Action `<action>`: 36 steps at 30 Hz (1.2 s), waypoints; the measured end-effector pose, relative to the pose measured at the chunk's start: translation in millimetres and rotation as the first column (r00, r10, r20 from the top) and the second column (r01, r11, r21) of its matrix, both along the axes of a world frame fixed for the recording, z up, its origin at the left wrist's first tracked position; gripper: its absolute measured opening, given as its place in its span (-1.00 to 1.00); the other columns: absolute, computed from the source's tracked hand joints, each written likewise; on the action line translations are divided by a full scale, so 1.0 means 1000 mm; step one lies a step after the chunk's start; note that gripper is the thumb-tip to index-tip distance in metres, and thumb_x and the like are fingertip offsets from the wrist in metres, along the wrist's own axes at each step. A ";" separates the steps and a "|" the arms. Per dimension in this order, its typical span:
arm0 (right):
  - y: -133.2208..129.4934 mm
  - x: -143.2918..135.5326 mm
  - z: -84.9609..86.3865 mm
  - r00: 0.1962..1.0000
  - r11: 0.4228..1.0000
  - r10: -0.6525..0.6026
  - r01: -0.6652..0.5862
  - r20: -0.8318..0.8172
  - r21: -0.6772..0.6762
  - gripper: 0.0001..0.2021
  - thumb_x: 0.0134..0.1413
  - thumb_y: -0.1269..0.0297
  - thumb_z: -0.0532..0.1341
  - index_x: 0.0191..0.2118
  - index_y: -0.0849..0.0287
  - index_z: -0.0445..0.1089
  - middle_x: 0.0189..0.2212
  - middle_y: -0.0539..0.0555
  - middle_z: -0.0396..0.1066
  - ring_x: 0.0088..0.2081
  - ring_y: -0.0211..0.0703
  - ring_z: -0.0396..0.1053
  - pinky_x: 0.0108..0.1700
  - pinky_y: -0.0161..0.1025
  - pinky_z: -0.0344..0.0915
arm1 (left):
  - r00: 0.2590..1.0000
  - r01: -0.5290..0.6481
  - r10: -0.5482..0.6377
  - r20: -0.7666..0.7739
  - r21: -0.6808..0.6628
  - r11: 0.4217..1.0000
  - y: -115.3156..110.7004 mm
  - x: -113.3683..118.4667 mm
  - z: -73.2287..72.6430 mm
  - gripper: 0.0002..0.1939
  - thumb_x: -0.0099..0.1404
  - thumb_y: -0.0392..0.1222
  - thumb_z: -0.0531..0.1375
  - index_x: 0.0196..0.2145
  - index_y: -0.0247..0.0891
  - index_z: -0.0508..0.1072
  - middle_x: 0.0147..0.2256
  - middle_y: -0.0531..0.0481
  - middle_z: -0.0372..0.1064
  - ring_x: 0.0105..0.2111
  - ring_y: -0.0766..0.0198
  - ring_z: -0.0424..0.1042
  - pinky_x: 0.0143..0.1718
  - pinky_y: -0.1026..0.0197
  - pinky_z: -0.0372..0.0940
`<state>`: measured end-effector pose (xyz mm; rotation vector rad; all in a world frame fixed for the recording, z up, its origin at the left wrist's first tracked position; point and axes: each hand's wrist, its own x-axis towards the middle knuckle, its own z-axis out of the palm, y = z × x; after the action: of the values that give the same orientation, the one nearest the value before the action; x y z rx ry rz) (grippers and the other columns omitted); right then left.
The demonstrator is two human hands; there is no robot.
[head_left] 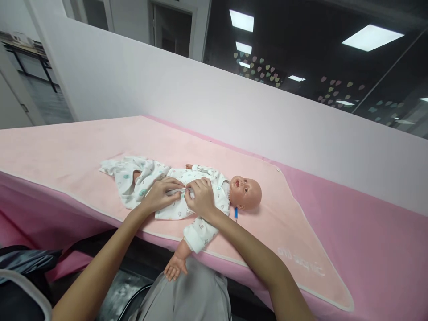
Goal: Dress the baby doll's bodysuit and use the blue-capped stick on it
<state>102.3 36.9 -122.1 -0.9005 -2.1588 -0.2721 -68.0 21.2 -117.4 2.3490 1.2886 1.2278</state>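
A baby doll (246, 192) lies on its back with its head to the right. It wears a white printed shirt (172, 213). White printed trousers (127, 183) lie bunched about its legs, with a bit of leg showing. My left hand (163, 193) pinches the shirt's fabric over the belly, thumb and fingers close together. Right beside it, my right hand (202, 196) grips the same front with its fingertips almost touching the left ones. Whatever fastening sits between the fingertips is too small to make out. One doll arm (179, 258) hangs over the near edge.
Under the doll is a pale pink mat (281, 232) on a pink-covered table (377, 223). A small blue item (236, 213) lies by the doll's neck. Behind stands a white partition (217, 107) with dark glass above. At lower left is a dark bag-like object (23, 281).
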 end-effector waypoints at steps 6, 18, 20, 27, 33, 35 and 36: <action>-0.002 0.000 0.002 0.999 1.000 0.021 -0.021 -0.034 0.011 -0.93 0.05 0.37 0.07 -0.39 0.19 0.28 -0.40 0.03 0.33 -0.26 -0.24 0.22 0.02 -0.19 0.05 | 0.999 0.033 -0.030 0.038 -0.060 0.998 -0.001 -0.003 0.002 -0.78 0.12 -0.22 0.12 -0.33 -0.25 0.55 -0.26 -0.05 0.43 -0.20 0.16 0.36 -0.12 0.20 0.21; -0.001 0.001 0.001 0.995 0.998 0.057 -0.056 -0.086 0.022 -0.93 0.06 0.37 0.08 -0.38 0.18 0.29 -0.41 0.00 0.34 -0.27 -0.24 0.21 -0.01 -0.21 0.06 | 0.983 0.067 -0.044 0.177 -0.128 0.989 0.002 -0.009 -0.004 -0.80 0.12 -0.25 0.12 -0.38 -0.28 0.55 -0.31 -0.06 0.42 -0.24 0.18 0.37 -0.18 0.20 0.24; -0.001 0.001 0.000 0.996 0.999 0.051 -0.050 -0.072 0.016 -0.92 0.07 0.37 0.07 -0.37 0.18 0.29 -0.40 0.02 0.34 -0.26 -0.24 0.21 0.01 -0.20 0.05 | 0.986 0.058 -0.040 0.159 -0.107 0.993 0.001 -0.008 -0.003 -0.81 0.12 -0.26 0.11 -0.39 -0.29 0.53 -0.32 -0.06 0.43 -0.25 0.19 0.37 -0.17 0.20 0.23; -0.003 0.001 0.002 0.997 0.998 0.069 -0.069 -0.042 0.000 -0.87 0.07 0.32 0.07 -0.29 0.21 0.30 -0.34 0.04 0.35 -0.21 -0.24 0.23 0.08 -0.18 0.01 | 0.992 0.068 -0.059 0.107 -0.084 0.994 -0.007 -0.003 0.005 -0.78 0.21 -0.14 0.07 -0.37 -0.30 0.46 -0.32 -0.05 0.41 -0.27 0.20 0.36 -0.19 0.22 0.22; -0.005 0.001 0.003 0.991 0.996 0.089 -0.090 0.097 0.005 -0.81 0.10 0.29 0.05 -0.18 0.18 0.29 -0.24 0.05 0.34 -0.13 -0.22 0.21 0.12 -0.15 -0.04 | 0.991 0.057 -0.045 0.124 -0.094 0.994 -0.006 0.000 0.004 -0.73 0.28 -0.06 0.05 -0.35 -0.28 0.46 -0.31 -0.05 0.40 -0.28 0.20 0.36 -0.22 0.22 0.23; -0.004 0.001 0.002 0.990 0.997 0.071 -0.072 0.118 0.001 -0.79 0.12 0.28 0.04 -0.15 0.19 0.29 -0.23 0.08 0.33 -0.13 -0.19 0.20 0.10 -0.14 -0.02 | 0.988 0.048 -0.034 0.150 -0.097 0.994 -0.004 0.000 0.003 -0.75 0.27 -0.07 0.06 -0.31 -0.27 0.45 -0.28 -0.06 0.40 -0.25 0.19 0.36 -0.19 0.22 0.23; -0.003 0.001 0.001 0.991 0.998 0.059 -0.060 0.120 0.002 -0.79 0.13 0.27 0.03 -0.15 0.20 0.29 -0.23 0.09 0.33 -0.13 -0.18 0.20 0.08 -0.14 0.00 | 0.986 0.050 -0.032 0.166 -0.102 0.994 -0.003 0.000 0.002 -0.76 0.26 -0.08 0.07 -0.29 -0.27 0.45 -0.26 -0.06 0.40 -0.23 0.19 0.36 -0.17 0.21 0.23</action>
<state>103.5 33.7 -120.8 -0.8342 -2.2901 -0.3090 -68.1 17.8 -115.0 2.1413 1.2149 1.2779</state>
